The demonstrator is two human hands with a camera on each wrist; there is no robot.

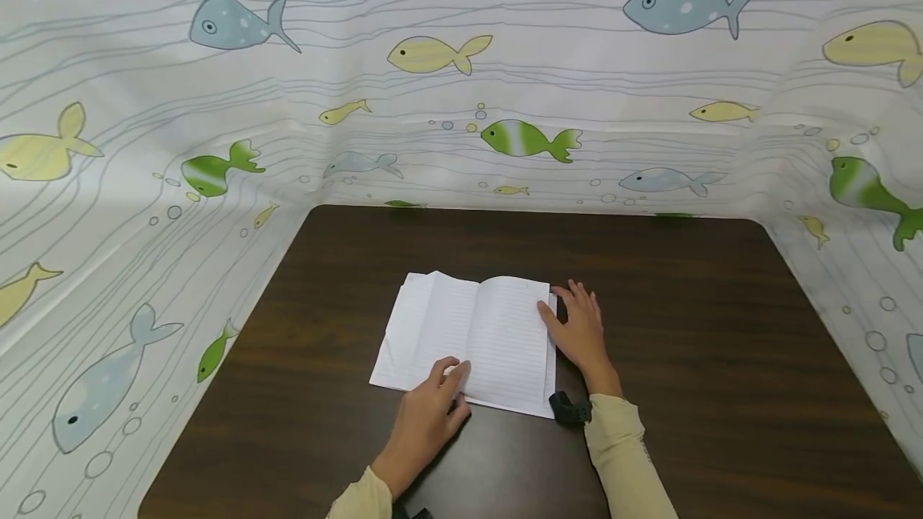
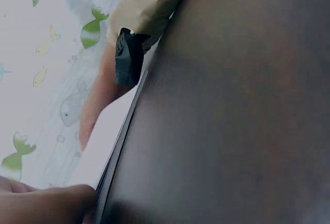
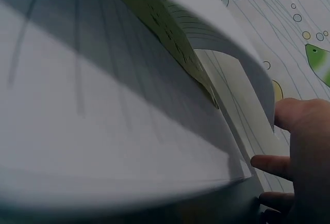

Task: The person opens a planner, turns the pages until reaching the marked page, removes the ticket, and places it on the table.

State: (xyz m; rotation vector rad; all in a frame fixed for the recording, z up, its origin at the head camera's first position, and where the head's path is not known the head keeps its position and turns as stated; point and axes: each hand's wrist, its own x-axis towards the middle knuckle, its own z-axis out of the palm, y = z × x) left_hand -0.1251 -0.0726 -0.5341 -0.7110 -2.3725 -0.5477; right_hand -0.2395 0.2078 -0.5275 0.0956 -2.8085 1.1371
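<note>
An open notebook with lined white pages lies on the dark table. At its lower edge, near the fold, my left hand grips it, bent fingers over the page and thumb at the edge. In the left wrist view the notebook's thin edge runs up from that hand. My right hand is at the right edge, thumb touching the page and fingers spread beyond it. In the right wrist view, the right thumb meets a bowed page, with a greenish printed sheet underneath.
The brown wood-look table extends around the notebook. Fish-patterned white sheeting rises behind it and along both sides. A black band with a small device is on the right wrist, beside the notebook's lower right corner.
</note>
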